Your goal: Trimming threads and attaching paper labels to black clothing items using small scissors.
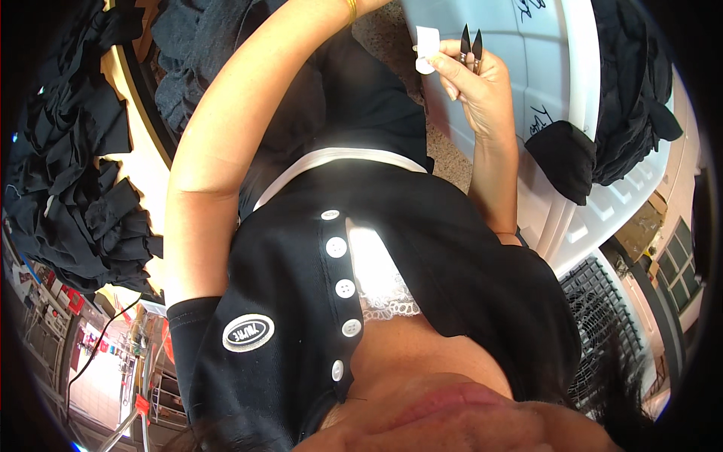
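Note:
My right hand [482, 90] is raised in front of a pale plastic tub [520, 68]. A small white label or slip [427, 47] is pinched between its thumb and forefinger. The same hand also holds thread snips [465, 44], their two dark pointed blades sticking up past the fingers. My left arm [218, 151] bends up along the left side to the upper edge. Only the base of my left hand [370, 4] shows beyond a gold bracelet [352, 9]. Its fingers are out of the picture, so what they touch is hidden.
Black garments [75, 196] are heaped on a light wooden table [151, 181] at left. Dark grey cloth [196, 53] lies nearer the middle. More black cloth [629, 98] fills a white bin [625, 192] at right, beside a black mesh crate [602, 324].

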`<action>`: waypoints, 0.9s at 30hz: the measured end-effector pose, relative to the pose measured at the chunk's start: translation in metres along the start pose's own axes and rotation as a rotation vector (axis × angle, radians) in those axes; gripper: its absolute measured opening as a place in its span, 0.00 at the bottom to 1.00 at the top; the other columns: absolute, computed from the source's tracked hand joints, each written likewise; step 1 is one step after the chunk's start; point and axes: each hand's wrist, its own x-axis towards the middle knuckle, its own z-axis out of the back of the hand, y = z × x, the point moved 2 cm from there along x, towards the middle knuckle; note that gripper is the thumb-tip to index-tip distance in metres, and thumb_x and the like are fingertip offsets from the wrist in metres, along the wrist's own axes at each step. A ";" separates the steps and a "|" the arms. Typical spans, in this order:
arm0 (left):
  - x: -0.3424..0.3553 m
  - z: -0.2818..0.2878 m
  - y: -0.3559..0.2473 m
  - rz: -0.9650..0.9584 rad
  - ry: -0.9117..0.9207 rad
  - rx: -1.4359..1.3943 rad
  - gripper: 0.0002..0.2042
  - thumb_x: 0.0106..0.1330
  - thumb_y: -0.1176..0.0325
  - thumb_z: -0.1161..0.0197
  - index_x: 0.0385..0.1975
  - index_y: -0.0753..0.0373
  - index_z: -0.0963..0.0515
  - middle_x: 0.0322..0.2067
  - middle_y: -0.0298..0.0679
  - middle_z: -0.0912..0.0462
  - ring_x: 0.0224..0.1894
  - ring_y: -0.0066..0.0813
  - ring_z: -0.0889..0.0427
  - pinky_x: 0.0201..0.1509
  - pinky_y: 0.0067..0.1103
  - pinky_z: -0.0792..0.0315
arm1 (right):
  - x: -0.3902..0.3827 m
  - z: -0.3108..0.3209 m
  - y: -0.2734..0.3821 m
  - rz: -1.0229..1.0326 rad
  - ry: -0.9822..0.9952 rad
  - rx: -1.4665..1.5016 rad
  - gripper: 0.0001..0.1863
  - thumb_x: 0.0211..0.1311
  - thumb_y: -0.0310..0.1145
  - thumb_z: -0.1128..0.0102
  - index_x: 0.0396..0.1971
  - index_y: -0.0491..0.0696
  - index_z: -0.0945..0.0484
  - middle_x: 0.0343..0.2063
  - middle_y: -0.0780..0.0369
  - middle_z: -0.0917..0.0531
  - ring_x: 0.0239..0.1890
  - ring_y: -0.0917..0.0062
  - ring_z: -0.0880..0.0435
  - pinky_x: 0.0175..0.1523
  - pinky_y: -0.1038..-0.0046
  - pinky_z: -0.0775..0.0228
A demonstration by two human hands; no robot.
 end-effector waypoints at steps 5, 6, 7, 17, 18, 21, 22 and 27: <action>0.001 -0.003 0.005 -0.017 0.167 0.038 0.09 0.60 0.63 0.38 0.28 0.62 0.16 0.30 0.51 0.15 0.37 0.48 0.15 0.43 0.38 0.22 | 0.003 -0.006 -0.001 -0.003 0.047 0.034 0.08 0.60 0.28 0.32 0.36 0.41 0.16 0.19 0.68 0.20 0.17 0.92 0.30 0.22 0.86 0.43; 0.002 -0.005 0.006 -0.016 0.163 0.041 0.09 0.60 0.63 0.38 0.28 0.62 0.16 0.30 0.51 0.15 0.37 0.48 0.15 0.43 0.38 0.22 | 0.003 -0.008 -0.001 -0.005 0.058 0.031 0.08 0.60 0.28 0.32 0.36 0.41 0.16 0.19 0.68 0.20 0.17 0.92 0.30 0.22 0.86 0.43; 0.003 -0.007 0.007 -0.035 0.168 0.038 0.09 0.60 0.63 0.38 0.29 0.61 0.16 0.30 0.51 0.16 0.37 0.49 0.15 0.43 0.38 0.22 | 0.003 -0.008 -0.001 -0.011 0.051 0.025 0.08 0.60 0.28 0.32 0.37 0.41 0.16 0.19 0.69 0.20 0.17 0.92 0.30 0.22 0.86 0.43; -0.045 0.027 0.014 0.458 0.625 -1.243 0.27 0.69 0.45 0.42 0.37 0.69 0.16 0.31 0.39 0.14 0.32 0.26 0.16 0.37 0.18 0.22 | 0.011 -0.012 0.000 0.004 0.050 0.027 0.08 0.60 0.29 0.32 0.37 0.41 0.16 0.17 0.71 0.23 0.16 0.93 0.32 0.21 0.86 0.45; -0.051 0.035 0.015 0.465 0.641 -1.285 0.24 0.70 0.47 0.41 0.38 0.68 0.16 0.31 0.38 0.14 0.32 0.26 0.15 0.37 0.17 0.22 | 0.012 -0.015 -0.001 -0.002 0.065 0.029 0.09 0.60 0.30 0.31 0.37 0.41 0.16 0.17 0.71 0.24 0.16 0.93 0.32 0.21 0.86 0.46; -0.065 0.052 0.018 0.448 0.614 -1.335 0.21 0.69 0.50 0.38 0.40 0.66 0.16 0.34 0.38 0.13 0.32 0.23 0.15 0.38 0.14 0.22 | 0.015 -0.022 -0.002 -0.002 0.078 0.003 0.09 0.60 0.31 0.31 0.36 0.42 0.16 0.17 0.72 0.24 0.17 0.93 0.32 0.21 0.87 0.47; -0.067 0.056 0.020 0.435 0.622 -1.368 0.18 0.69 0.55 0.38 0.44 0.65 0.17 0.36 0.37 0.13 0.34 0.21 0.15 0.40 0.13 0.21 | 0.016 -0.024 -0.002 0.003 0.085 -0.010 0.09 0.60 0.31 0.31 0.35 0.42 0.16 0.17 0.72 0.24 0.17 0.94 0.32 0.21 0.87 0.47; -0.073 0.062 0.024 0.423 0.601 -1.460 0.13 0.70 0.65 0.38 0.49 0.64 0.19 0.39 0.36 0.13 0.37 0.19 0.14 0.42 0.12 0.21 | 0.019 -0.031 -0.001 -0.012 0.100 -0.045 0.08 0.60 0.31 0.31 0.35 0.42 0.16 0.17 0.71 0.23 0.16 0.93 0.32 0.20 0.87 0.47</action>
